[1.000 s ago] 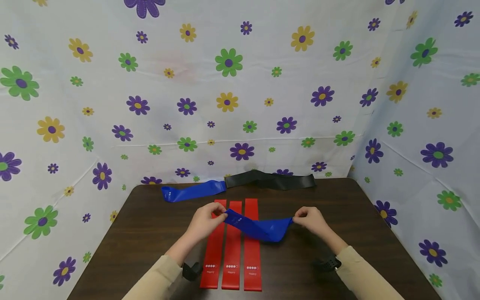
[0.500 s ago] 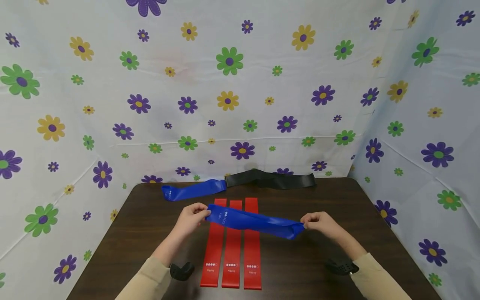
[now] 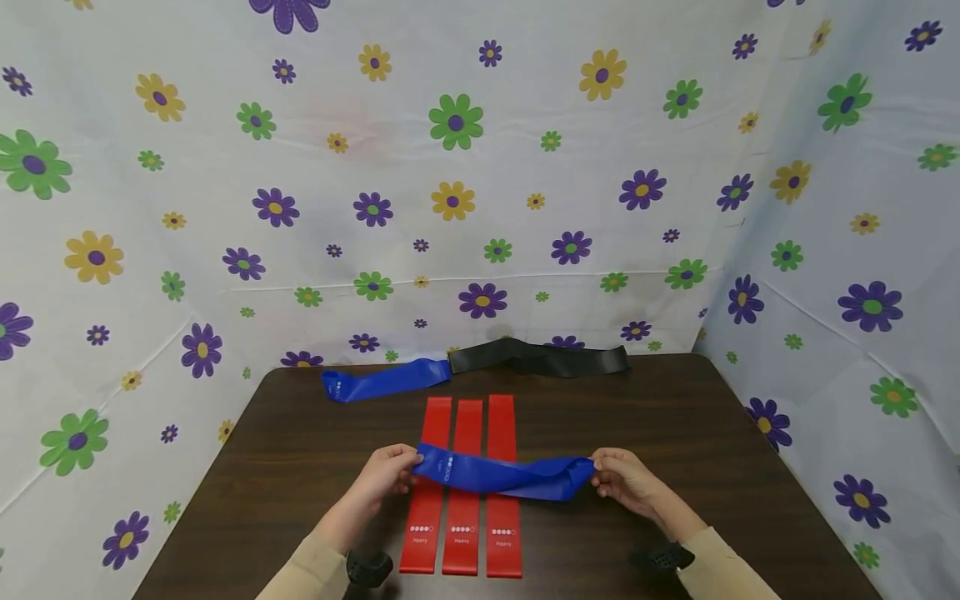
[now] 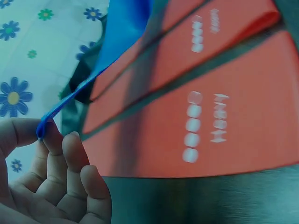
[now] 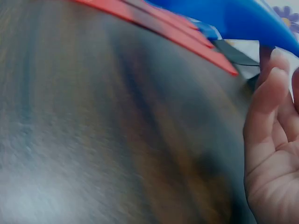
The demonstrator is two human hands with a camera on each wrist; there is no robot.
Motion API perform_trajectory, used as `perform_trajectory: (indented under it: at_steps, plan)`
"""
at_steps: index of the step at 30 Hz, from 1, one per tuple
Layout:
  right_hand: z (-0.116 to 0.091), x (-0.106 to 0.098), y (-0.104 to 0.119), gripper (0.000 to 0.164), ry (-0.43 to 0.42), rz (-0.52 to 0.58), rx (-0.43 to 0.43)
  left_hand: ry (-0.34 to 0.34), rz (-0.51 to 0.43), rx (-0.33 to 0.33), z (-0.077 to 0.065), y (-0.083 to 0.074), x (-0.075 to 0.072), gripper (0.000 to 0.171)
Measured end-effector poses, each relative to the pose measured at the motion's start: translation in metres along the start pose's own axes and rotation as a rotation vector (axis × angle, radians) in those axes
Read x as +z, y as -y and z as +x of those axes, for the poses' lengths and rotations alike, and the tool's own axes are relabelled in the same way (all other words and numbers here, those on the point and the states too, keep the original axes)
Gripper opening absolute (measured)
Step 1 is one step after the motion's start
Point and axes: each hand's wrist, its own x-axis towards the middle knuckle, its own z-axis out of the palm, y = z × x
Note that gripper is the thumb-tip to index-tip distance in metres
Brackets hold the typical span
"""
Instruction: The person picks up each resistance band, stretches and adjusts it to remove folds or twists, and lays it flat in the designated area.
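A blue resistance band (image 3: 502,477), marked with white dots and small lettering, stretches loosely between both hands. My left hand (image 3: 385,477) pinches its left end between thumb and forefinger; the left wrist view shows that pinch on the band's edge (image 4: 70,95). At the other end my right hand (image 3: 628,481) pinches the band, which is twisted and folded there. In the right wrist view the blue band (image 5: 233,18) runs above the fingers. Beneath it, three red resistance bands (image 3: 462,533) printed "Heavy" lie side by side on the table, partly covered from the head view.
Along the back of the dark wooden table (image 3: 300,450) lie another blue band (image 3: 386,382) and a black band (image 3: 547,360), end to end. A flowered cloth (image 3: 480,242) hangs behind the table and at its sides.
Both hands first spread apart, drawing the blue band out longer with its printed end toward the left. Since then they have lowered toward the table's front and come slightly closer together.
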Motion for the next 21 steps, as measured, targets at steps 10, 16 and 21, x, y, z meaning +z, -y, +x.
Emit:
perform_trajectory:
  at_steps: [10, 16, 21]
  plan:
    - [0.017, 0.010, -0.010, 0.012, -0.169, -0.191, 0.158, 0.040, -0.049, -0.103, -0.001, 0.024, 0.000, 0.020]
    - [0.019, 0.013, -0.012, 0.009, -0.223, -0.244, 0.172, 0.073, -0.017, -0.089, 0.002, 0.031, -0.003, 0.023]
    - [0.021, 0.016, -0.012, 0.012, -0.274, -0.305, 0.160, 0.069, 0.008, -0.092, 0.002, 0.030, -0.003, 0.024]
